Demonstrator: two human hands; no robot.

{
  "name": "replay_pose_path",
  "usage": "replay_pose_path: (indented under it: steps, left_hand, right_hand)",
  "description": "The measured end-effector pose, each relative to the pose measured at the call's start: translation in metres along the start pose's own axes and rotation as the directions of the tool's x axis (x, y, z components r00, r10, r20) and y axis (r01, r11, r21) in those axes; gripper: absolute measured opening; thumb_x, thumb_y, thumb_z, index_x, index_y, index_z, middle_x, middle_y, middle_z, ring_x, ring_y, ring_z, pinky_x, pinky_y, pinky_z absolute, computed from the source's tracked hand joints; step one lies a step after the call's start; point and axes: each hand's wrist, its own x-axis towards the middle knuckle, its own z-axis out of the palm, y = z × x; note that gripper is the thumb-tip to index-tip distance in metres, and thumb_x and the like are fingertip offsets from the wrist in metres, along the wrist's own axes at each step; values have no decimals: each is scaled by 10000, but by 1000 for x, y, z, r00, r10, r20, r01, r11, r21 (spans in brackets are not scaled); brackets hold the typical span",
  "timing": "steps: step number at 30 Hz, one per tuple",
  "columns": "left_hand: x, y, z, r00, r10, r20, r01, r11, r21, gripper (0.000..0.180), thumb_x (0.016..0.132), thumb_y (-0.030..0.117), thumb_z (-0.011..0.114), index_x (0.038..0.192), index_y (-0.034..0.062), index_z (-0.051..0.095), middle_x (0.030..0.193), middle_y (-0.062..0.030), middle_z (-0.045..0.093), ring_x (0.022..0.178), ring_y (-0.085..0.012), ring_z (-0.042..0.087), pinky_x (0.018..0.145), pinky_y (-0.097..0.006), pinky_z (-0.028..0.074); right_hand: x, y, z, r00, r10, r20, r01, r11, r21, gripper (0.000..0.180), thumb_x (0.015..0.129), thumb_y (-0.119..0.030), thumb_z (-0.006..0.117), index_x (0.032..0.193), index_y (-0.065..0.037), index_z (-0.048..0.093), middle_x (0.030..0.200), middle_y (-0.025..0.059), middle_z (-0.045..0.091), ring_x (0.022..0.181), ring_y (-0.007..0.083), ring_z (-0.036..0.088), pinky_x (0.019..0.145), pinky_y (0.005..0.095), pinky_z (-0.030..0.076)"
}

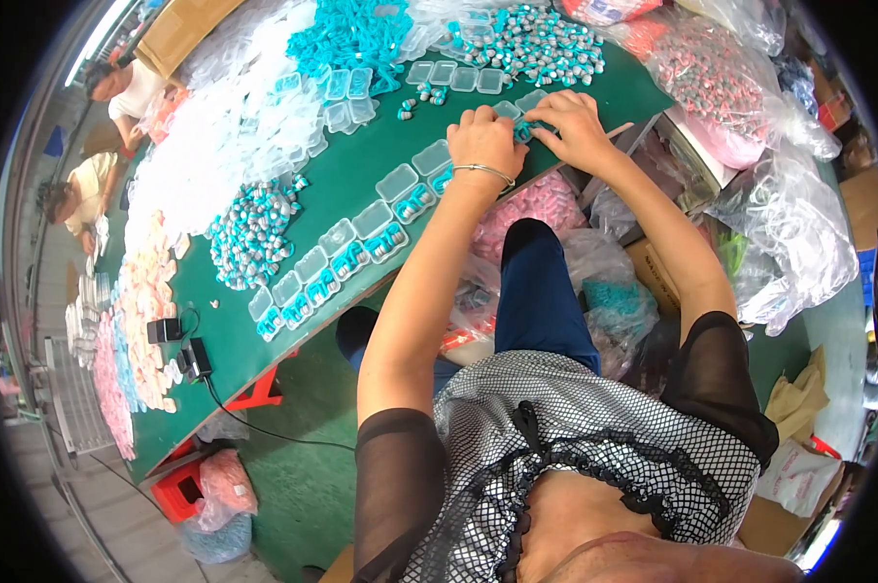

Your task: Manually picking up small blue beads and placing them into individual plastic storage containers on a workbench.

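Note:
My left hand is closed at the table's near edge, its fingers curled down so that whatever they hold is hidden. Beside it, my right hand pinches a small teal piece between thumb and fingers, over a clear case partly covered by the hands. To the left runs a row of small clear plastic cases with raised lids, several with teal and grey pieces inside. Just beyond my hands lie clear cases without visible contents and a few loose teal-grey pieces.
Heaps of teal-grey pieces, teal strips and clear cases cover the green table. Black power adapters with a cable sit at left. Filled plastic bags crowd the right. Two people work at far left.

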Motion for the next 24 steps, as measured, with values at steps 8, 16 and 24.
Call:
replay_pose_path:
  steps: [8,16,24]
  left_hand:
    - [-6,0,-13,999,-52,14,52,999,-11,360,664,287,768,985,157,671,1014,-69,616,969,-282,585,773,-446,461]
    - [-51,-36,-76,987,-127,99,140,981,-133,251,731,261,725,951,144,701,974,-82,647,965,-293,606,778,-438,464]
    - [-108,-129,-102,936,-350,-41,347,936,-55,158,736,180,681,888,137,697,870,-100,658,819,-313,645,705,-443,521]
  right_hand:
    - [11,-6,-5,999,-53,-5,52,995,-86,168,767,-150,663,931,-163,700,942,4,610,994,210,544,887,406,338]
    - [95,-55,47,987,-148,69,140,984,109,140,801,-196,640,928,-145,673,920,20,654,917,230,617,786,443,411]
    - [133,-70,123,984,-33,177,40,999,-36,182,798,-196,650,967,-130,646,916,103,647,892,313,633,733,504,451]
